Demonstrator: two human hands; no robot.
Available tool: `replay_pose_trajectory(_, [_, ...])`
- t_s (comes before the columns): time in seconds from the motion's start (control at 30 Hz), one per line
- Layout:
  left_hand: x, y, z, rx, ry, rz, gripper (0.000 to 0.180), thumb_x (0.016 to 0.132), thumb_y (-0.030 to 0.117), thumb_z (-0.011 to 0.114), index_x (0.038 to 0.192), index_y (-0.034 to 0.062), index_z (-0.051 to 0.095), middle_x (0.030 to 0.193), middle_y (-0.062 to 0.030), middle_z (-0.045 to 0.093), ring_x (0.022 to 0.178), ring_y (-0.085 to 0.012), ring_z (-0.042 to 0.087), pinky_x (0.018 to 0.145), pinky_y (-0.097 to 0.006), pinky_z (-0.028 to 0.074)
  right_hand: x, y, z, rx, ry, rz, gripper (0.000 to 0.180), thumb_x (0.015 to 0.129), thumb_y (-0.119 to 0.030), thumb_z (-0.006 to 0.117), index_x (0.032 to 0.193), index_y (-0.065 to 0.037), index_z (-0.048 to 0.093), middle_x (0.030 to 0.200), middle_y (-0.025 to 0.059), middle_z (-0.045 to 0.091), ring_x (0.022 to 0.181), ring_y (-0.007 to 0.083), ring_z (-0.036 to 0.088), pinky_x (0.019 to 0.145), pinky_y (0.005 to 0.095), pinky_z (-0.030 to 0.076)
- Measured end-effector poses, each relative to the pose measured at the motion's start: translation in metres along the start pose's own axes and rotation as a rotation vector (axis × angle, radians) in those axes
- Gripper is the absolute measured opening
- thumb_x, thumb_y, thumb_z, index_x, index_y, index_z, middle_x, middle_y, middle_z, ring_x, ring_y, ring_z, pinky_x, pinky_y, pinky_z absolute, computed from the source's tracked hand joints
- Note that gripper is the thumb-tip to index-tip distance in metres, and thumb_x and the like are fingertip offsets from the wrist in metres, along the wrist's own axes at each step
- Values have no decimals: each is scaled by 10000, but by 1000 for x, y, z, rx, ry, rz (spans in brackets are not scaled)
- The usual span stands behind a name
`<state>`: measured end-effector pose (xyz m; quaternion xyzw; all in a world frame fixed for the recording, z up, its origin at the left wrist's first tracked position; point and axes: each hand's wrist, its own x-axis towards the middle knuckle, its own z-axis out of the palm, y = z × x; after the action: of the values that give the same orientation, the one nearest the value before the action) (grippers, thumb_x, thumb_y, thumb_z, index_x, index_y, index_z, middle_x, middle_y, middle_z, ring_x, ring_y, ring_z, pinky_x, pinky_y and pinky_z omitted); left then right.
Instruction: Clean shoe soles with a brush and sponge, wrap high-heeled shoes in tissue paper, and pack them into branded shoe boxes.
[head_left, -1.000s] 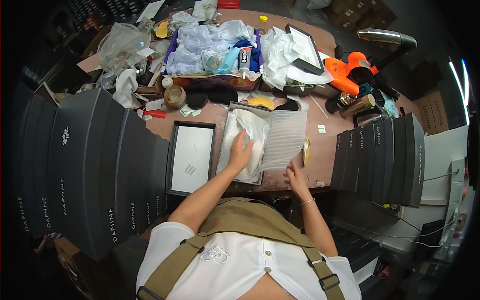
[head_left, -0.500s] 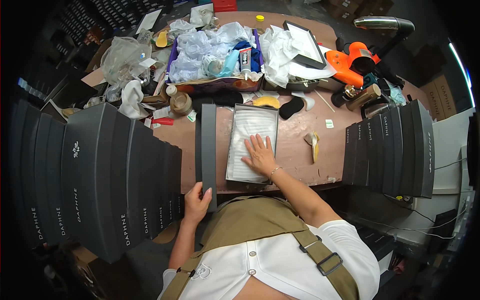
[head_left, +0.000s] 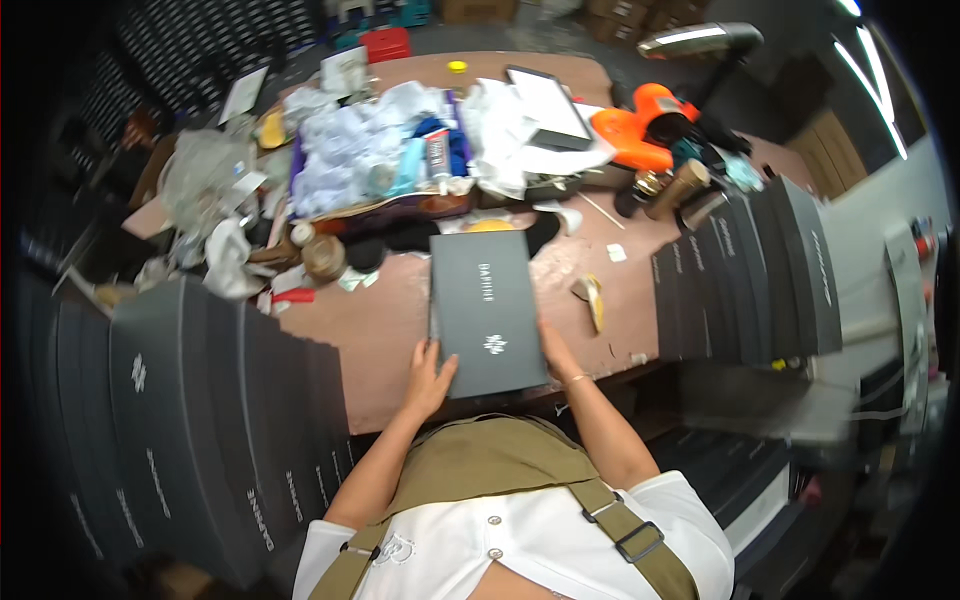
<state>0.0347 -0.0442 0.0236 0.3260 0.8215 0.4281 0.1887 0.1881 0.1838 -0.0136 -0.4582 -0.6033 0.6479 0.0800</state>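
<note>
Between hands [head_left: 430,382], box [head_left: 487,325] stretches lengthwise away.

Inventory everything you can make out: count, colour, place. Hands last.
table: 1, pinkish, centre
closed box: 1, dark grey, between hands
box rows: 2, dark grey, left and right
purple box: 1, purple, far side
crumpled wrapping: uncountable, white, in and beside purple box
tube: 1, red and grey, on wrapping
orange device: 1, orange, far right
shallow tray: 1, black and white, far side
white-capped bottle: 1, brownish, left of centre
yellow-capped bottle: 1, yellow cap, far edge
curved piece: 1, yellow and white, right of centre
plastic bags: uncountable, clear, far left
apron: 1, olive, bottom centre
left hand: 1, bare, box's left side
right hand: 1, bare, box's right side
</note>
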Motion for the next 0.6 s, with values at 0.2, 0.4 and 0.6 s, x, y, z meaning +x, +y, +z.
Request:
replay_pose_trajectory(0.2, [26, -2, -20, -219, -177, -252, 519, 963, 317, 473, 1296, -79, 436, 1141, -246, 579, 1026, -291, 583, 900, -361, 441, -17, -27, 42, -461, 131, -161, 490, 936, -382, 428, 999, 68, 611, 967, 302, 615, 957, 446, 578, 853, 464, 448])
replay_pose_trajectory(0.4, [19, -40, 0, -681, -348, -396, 561, 983, 368, 441, 1354, -49, 383, 1254, -169, 528, 1117, -246, 522, 960, -329, 400, -44, -10, 41, -323, 196, -190, 460, 922, -363, 476, 985, 75, 605, 940, 306, 614, 912, 434, 603, 807, 455, 468])
replay_pose_trajectory(0.6, [-24, -57, 6, -705, -188, -363, 610, 971, 389, 456, 1385, -41, 334, 1390, -162, 400, 1251, -253, 406, 1043, -356, 326, -61, 16, 47, -283, 105, -242, 554, 911, -384, 506, 1114, 130, 555, 1061, 357, 577, 1034, 433, 580, 892, 442, 458])
